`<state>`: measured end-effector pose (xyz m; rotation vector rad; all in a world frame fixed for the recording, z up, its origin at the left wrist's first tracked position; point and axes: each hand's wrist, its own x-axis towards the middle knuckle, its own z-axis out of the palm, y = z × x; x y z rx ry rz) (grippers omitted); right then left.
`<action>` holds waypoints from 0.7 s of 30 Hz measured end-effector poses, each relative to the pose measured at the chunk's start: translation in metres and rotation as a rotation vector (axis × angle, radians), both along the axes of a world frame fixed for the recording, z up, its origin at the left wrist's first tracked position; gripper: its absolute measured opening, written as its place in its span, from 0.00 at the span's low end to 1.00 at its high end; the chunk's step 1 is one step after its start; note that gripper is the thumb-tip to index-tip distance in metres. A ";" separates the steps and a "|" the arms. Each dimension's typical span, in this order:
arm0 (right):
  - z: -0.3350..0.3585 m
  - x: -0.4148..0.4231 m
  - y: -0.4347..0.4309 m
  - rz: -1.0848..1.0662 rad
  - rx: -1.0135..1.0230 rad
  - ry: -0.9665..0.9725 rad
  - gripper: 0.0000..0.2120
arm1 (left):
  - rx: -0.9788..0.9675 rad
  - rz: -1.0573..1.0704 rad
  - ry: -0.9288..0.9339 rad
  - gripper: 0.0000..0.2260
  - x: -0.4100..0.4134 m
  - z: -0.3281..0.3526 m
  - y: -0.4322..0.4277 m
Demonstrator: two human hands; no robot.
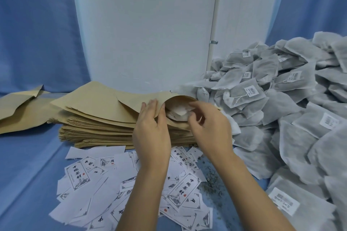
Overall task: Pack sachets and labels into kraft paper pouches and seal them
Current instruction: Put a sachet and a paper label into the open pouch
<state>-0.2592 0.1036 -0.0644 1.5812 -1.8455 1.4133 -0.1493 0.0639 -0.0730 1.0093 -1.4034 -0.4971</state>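
Observation:
A kraft paper pouch (pixel 135 103) lies on top of a thick stack of flat pouches (pixel 97 131), its mouth bulging open toward the right. My left hand (pixel 152 129) pinches the upper lip of that mouth and lifts it. My right hand (pixel 208 127) is at the opening with curled fingers, pushing a white sachet (pixel 178 113) inside. A big heap of grey-white sachets (pixel 281 108) with barcode tags fills the right side. Printed white labels (pixel 131 184) lie scattered in front of the stack, under my forearms.
Everything rests on a blue cloth (pixel 28 165). More loose kraft pouches (pixel 20 107) lie at the far left. A white panel (pixel 146 24) stands behind the stack. Dried herb crumbs (pixel 212 180) are spilled among the labels.

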 end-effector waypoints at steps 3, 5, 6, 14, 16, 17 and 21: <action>0.006 0.000 -0.004 0.044 0.218 0.047 0.11 | 0.006 0.005 -0.008 0.16 0.000 0.001 0.001; 0.008 0.002 -0.009 0.049 0.302 0.093 0.07 | -0.002 0.010 -0.021 0.17 0.000 0.000 0.003; 0.010 0.004 -0.012 0.071 0.316 0.099 0.10 | -0.010 0.014 -0.032 0.17 -0.001 0.000 0.005; 0.035 0.013 -0.047 0.293 0.659 -0.185 0.14 | 0.000 0.004 0.030 0.17 -0.002 -0.002 0.008; 0.037 0.009 -0.046 0.310 0.634 -0.232 0.14 | -0.003 -0.003 0.023 0.17 -0.002 -0.003 0.008; 0.036 0.009 -0.044 0.281 0.590 -0.224 0.13 | -0.003 -0.005 0.013 0.17 -0.003 -0.003 0.008; 0.022 0.013 -0.033 -0.102 0.403 0.003 0.09 | 0.000 -0.006 -0.001 0.16 -0.005 -0.002 0.008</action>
